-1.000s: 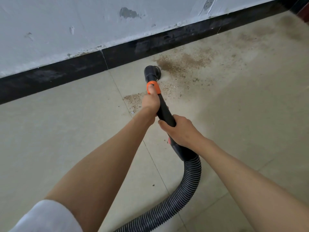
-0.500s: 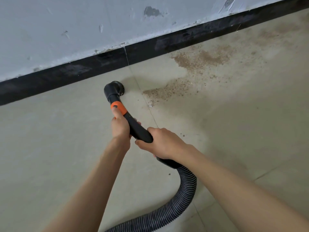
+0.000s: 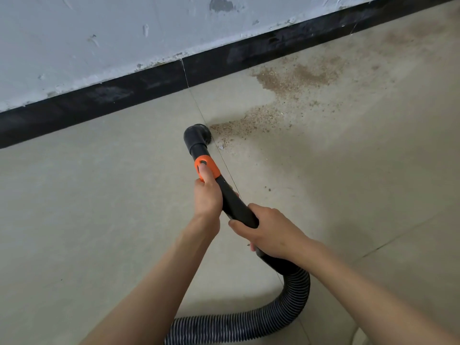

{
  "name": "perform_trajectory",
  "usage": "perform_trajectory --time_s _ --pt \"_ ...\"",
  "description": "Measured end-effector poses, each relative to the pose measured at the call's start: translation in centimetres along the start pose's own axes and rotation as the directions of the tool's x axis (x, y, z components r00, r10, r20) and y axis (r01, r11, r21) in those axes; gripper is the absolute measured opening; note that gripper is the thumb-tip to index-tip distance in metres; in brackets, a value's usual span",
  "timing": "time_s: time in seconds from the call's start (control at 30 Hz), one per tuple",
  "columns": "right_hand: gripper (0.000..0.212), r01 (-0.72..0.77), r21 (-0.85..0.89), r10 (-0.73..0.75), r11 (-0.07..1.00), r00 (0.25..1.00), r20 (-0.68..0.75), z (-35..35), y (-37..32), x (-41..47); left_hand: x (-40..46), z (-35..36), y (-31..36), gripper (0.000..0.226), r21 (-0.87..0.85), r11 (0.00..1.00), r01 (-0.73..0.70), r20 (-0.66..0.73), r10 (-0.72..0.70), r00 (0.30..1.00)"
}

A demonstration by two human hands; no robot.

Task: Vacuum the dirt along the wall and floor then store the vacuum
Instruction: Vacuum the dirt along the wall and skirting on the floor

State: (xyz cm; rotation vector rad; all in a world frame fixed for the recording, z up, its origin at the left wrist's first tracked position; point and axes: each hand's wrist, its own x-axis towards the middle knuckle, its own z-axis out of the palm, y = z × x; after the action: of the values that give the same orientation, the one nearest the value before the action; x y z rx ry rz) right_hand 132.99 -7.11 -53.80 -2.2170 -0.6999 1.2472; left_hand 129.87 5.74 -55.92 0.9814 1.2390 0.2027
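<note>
Both hands (image 3: 207, 195) grip black vacuum wand (image 3: 234, 200); collar (image 3: 207, 168) orange.

no readable text, no labels or brands (vacuum nozzle (image 3: 198, 136) unmarked), no numbers

Both forearms extend forward and downward, bare. The left hand (image 3: 207, 195) leads, fingers wrapped, thumb laid straight along the top of the vacuum wand (image 3: 236, 207). The right hand (image 3: 271, 232) grips the same wand just behind, knuckles up, thumb curled across.
</note>
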Motion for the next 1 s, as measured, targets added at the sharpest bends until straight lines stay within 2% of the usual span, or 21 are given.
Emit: perform_trajectory --time_s 0.17,0.37,0.5,0.73,1.0 --pt "0.032 -0.018 0.023 0.018 1.0 1.0 0.012 -0.2 0.8 -0.8 -0.8 0.6 -0.5 0.049 0.029 0.999 -0.02 0.004 0.02 1.0" --pt "0.034 0.017 0.011 -0.016 1.0 0.996 -0.09 -1.7 -0.6 1.5 1.2 2.2 2.2 0.047 0.002 1.0 -0.023 0.031 0.023 0.999" --pt "0.034 -0.001 0.017 0.003 1.0 0.995 -0.099 -2.1 -0.5 1.6 1.5 2.8 2.4 0.045 0.003 1.0 -0.019 0.043 0.019 0.999" --pt "0.034 -0.067 0.038 0.072 0.997 0.984 -0.164 -3.5 1.3 0.9 1.9 6.1 1.5 0.05 0.054 0.998 -0.028 0.127 0.021 0.992" --pt "0.038 -0.085 -0.044 0.072 0.995 0.967 -0.244 -6.7 1.9 3.1 4.0 9.6 2.9 0.047 -0.038 0.997 0.061 0.243 -0.05 0.969"
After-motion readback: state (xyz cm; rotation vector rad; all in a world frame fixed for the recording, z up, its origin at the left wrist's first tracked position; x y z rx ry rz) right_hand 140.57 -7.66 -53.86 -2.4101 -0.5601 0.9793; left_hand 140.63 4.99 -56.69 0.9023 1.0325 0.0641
